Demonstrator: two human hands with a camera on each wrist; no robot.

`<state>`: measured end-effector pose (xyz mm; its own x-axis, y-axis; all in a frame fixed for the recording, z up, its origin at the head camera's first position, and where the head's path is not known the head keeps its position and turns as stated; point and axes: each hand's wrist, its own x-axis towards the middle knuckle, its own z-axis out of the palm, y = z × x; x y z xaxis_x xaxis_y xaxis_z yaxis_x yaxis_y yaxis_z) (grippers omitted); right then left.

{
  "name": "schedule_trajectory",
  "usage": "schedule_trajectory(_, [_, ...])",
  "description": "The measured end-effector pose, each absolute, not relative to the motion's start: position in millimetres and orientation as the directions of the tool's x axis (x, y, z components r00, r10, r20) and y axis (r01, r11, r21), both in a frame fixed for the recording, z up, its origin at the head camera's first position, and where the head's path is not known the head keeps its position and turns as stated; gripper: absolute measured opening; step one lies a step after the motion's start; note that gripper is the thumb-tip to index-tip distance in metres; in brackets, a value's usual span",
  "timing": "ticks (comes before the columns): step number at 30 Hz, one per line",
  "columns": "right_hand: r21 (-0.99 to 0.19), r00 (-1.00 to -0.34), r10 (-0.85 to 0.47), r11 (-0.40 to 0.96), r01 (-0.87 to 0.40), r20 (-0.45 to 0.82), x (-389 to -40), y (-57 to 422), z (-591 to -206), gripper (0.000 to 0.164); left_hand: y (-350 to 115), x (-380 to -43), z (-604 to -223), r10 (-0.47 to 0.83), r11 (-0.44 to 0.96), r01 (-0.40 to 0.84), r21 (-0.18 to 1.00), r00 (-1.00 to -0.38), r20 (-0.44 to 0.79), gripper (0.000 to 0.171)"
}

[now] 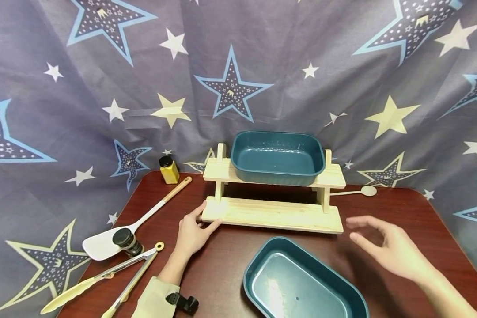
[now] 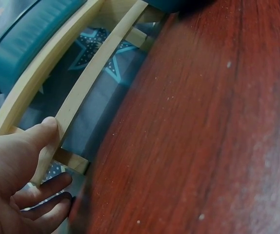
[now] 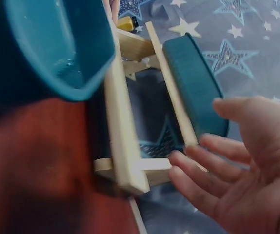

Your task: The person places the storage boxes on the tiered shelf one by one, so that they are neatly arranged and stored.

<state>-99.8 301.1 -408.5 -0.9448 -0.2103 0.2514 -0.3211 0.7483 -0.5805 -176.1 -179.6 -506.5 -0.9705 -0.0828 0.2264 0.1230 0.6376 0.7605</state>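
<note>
Near the teal basin (image 1: 302, 282) on the worktop (image 1: 230, 251), the left hand (image 1: 192, 234) grasps the wooden rack (image 1: 272, 214) at its lower left corner, while the right hand (image 1: 393, 249), fingers (image 1: 361, 223) released, hovers near its right end; gripping there seems next.

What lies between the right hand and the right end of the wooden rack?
Only bare table separates the right hand from the wooden rack, seen in the head view.
</note>
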Motion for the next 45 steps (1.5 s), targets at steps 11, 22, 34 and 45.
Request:
schedule_trajectory(11, [-0.766, -0.906, -0.423, 0.586, -0.263, -0.013, -57, 335, -462, 0.031, -180, -173, -512, -0.081, 0.639, 0.107, 0.762, -0.975, 0.205, 0.080])
schedule_trajectory(22, [-0.867, -0.829, -0.465, 0.495, 0.048, -0.311, -50, 340, -470, 0.045, -179, -182, -499, -0.080, 0.626, 0.110, 0.772, -0.976, 0.204, 0.082])
schedule_trajectory(34, [-0.852, -0.856, -0.423, 0.522, 0.039, -0.298, -39, 324, -479, 0.042, -181, -178, -501, -0.083, 0.628, 0.105, 0.771, -0.976, 0.200, 0.081])
schedule_trajectory(45, [-0.827, -0.927, -0.356, 0.552, -0.107, -0.117, -47, 311, -470, 0.036, -182, -179, -501, -0.082, 0.632, 0.100, 0.768, -0.977, 0.195, 0.081])
